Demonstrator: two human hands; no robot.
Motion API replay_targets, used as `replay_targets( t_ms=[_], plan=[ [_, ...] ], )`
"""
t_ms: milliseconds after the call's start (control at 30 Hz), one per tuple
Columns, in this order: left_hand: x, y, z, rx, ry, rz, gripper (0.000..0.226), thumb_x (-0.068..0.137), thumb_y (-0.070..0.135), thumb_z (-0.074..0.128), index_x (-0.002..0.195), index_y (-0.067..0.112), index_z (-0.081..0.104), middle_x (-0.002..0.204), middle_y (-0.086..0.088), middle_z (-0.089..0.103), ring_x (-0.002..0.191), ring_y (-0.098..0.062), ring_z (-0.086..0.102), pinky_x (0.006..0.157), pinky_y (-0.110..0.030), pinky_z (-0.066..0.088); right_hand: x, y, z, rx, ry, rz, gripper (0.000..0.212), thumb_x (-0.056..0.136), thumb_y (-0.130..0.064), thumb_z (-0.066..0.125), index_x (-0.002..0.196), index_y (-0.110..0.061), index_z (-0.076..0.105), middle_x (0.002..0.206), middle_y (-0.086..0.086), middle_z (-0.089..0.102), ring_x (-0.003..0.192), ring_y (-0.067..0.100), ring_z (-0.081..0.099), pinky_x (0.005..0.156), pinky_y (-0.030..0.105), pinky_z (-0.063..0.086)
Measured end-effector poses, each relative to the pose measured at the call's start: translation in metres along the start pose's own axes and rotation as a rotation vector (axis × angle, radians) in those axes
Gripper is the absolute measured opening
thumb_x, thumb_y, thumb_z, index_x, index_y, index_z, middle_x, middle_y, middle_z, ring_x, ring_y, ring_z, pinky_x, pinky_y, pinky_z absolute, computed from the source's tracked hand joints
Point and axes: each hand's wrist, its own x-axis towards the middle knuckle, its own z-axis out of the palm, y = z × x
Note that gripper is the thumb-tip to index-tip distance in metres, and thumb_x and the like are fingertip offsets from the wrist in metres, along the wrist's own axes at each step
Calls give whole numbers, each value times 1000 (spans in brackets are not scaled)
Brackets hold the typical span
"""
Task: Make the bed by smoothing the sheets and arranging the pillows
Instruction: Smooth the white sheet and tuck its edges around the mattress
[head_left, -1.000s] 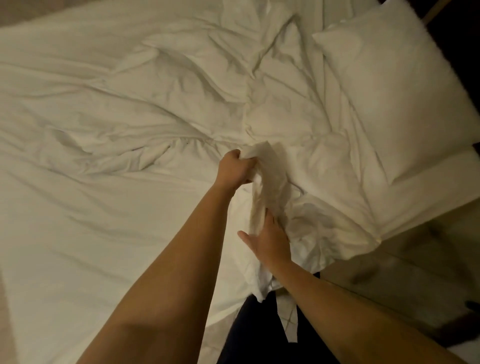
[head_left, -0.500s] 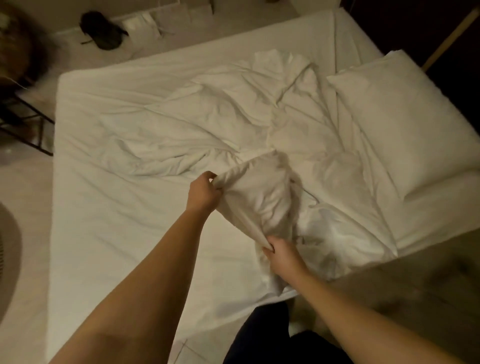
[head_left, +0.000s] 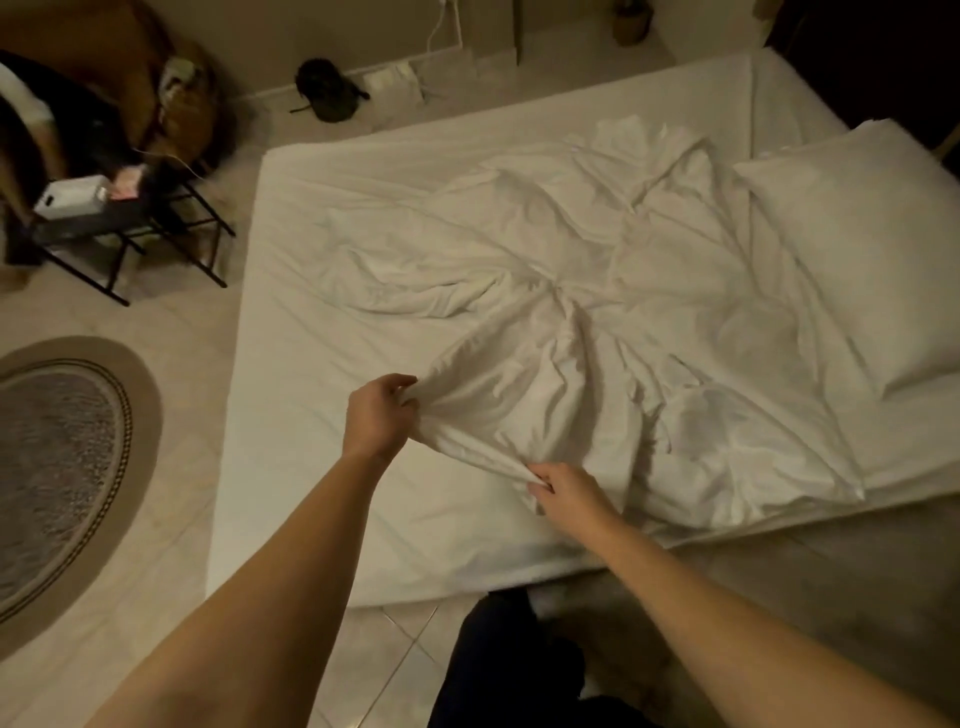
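A crumpled white top sheet (head_left: 545, 291) lies bunched over the middle of the bed (head_left: 291, 395), which has a smooth white fitted sheet. My left hand (head_left: 376, 415) grips one edge of the top sheet, lifted off the mattress. My right hand (head_left: 563, 488) pinches the same edge a little nearer to me, and the cloth is stretched between the two hands. A white pillow (head_left: 862, 234) lies at the right end of the bed, partly cut off by the frame.
An oval rug (head_left: 57, 467) covers the tiled floor at left. A black metal stand (head_left: 130, 228) with a white box and clutter stands at the upper left. A dark bag (head_left: 327, 91) lies by the far wall. My dark-clothed legs (head_left: 509, 670) are at the near bed edge.
The view has pulled back and the whole bed now shows. My hands have moved apart along the sheet's edge, the left going left, spreading the cloth that was bunched between them.
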Motion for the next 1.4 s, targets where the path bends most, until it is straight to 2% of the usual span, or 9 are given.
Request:
replay_targets(
  t_ms=[167,400,467,567,733,933,1000,1100,1400],
  plan=[
    [-23,-41,-38,-55,59,-47,34,84,10,64,114,19,78,105,6,76,98,-10,67,81,-19,49,-10,-31,28,-54,-39,-51,25,101,-25,54,118,-31,71,84,-7,67,85,17,65,77,34,53],
    [-37,-118,-109,-65,173,-78,32,84,7,61,106,24,78,93,19,70,94,-5,64,75,-7,42,-1,-89,105,-120,-60,-107,29,103,-29,49,122,-38,69,85,-16,63,78,9,59,60,23,39],
    [-36,-142,-125,-88,198,-88,32,84,7,61,103,26,78,93,19,71,95,-5,65,78,-11,46,6,-104,125,-148,-54,-113,30,104,-29,48,122,-40,69,89,-14,65,79,10,59,60,25,40],
    [-32,-195,-157,-115,209,-124,32,85,3,59,103,23,77,96,15,72,95,-6,65,73,-3,42,23,-137,173,-185,-44,-120,32,104,-30,47,126,-43,67,101,-9,70,87,14,62,66,29,46],
    [-28,-298,-204,-134,227,-194,29,89,3,60,107,20,75,99,10,71,95,-9,63,80,-19,46,55,-183,261,-254,-98,-137,33,105,-30,47,130,-40,66,117,-4,72,102,23,66,87,42,54],
    [-32,-428,-246,-140,275,-295,28,88,3,60,103,21,74,96,10,71,92,-10,64,80,-28,51,93,-220,382,-297,-191,-153,35,106,-30,45,135,-39,63,133,-4,67,116,20,63,96,35,52],
    [-37,-467,-254,-135,256,-342,27,89,4,61,105,22,74,96,10,71,90,-10,64,76,-24,52,101,-224,420,-321,-229,-159,36,107,-31,44,137,-37,62,135,-5,66,119,20,63,99,35,51],
    [-41,-511,-252,-165,210,-414,27,92,6,62,110,22,73,96,10,70,86,-5,64,68,-15,46,109,-217,462,-370,-250,-132,38,107,-32,41,139,-35,60,134,-5,66,119,21,62,100,37,50],
    [-31,-592,-195,-194,160,-485,28,94,5,59,113,22,72,98,8,70,89,-13,66,81,-32,55,139,-172,525,-470,-260,-50,40,107,-30,40,144,-34,54,138,-1,64,122,24,61,100,42,50]
  ],
)
